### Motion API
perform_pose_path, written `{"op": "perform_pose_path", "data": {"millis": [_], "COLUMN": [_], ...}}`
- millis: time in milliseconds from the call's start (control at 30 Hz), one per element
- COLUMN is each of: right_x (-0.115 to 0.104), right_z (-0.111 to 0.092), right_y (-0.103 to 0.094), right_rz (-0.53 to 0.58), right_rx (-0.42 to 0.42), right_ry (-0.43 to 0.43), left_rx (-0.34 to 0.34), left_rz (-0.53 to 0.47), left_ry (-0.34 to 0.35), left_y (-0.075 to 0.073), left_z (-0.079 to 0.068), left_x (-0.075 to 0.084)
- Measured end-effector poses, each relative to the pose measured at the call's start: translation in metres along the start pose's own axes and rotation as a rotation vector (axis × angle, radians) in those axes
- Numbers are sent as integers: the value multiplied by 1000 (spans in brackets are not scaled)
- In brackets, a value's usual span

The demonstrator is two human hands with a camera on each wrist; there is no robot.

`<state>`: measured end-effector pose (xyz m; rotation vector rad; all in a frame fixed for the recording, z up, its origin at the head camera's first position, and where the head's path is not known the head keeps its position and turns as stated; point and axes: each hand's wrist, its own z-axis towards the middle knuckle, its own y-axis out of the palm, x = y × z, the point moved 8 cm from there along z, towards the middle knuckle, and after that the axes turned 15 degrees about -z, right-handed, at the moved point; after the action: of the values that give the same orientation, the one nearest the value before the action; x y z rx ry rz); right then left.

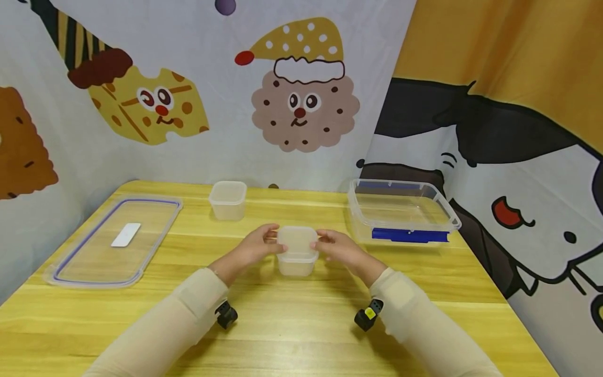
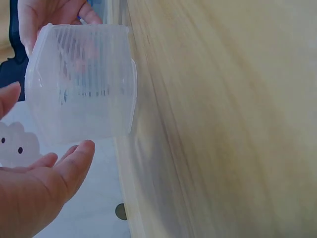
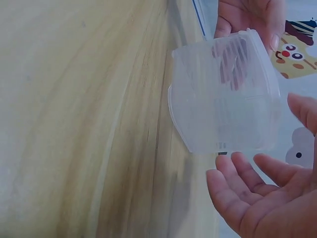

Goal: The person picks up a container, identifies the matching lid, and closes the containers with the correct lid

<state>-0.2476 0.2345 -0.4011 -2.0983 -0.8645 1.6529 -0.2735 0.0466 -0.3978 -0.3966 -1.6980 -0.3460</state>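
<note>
Both hands [image 1: 256, 245] [image 1: 343, 248], loosely splayed, flank a small translucent container [image 1: 298, 244].

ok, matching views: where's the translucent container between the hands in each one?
Head: translucent container just below centre, between the left hand and right hand.
Left wrist: translucent container at upper left.
Right wrist: translucent container at upper right.
Shared landmark: dotted cookie print, partly visible at left wrist's left edge and right wrist's right edge.
</note>
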Motion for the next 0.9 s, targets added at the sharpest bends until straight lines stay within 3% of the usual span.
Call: {"op": "perform_pose_path", "data": {"millis": [367,900], "right_x": [0,4], "right_z": [-7,-6], "right_y": [11,12], "right_rz": [-26,-11], "right_rx": [-120,-130], "right_ry": [-80,-48], "left_rx": [-60,-37], "left_rz": [-2,21], "left_ry": [5,10], "left_y": [5,2], "left_z": [-2,-5], "left_x": [-2,-7]}}
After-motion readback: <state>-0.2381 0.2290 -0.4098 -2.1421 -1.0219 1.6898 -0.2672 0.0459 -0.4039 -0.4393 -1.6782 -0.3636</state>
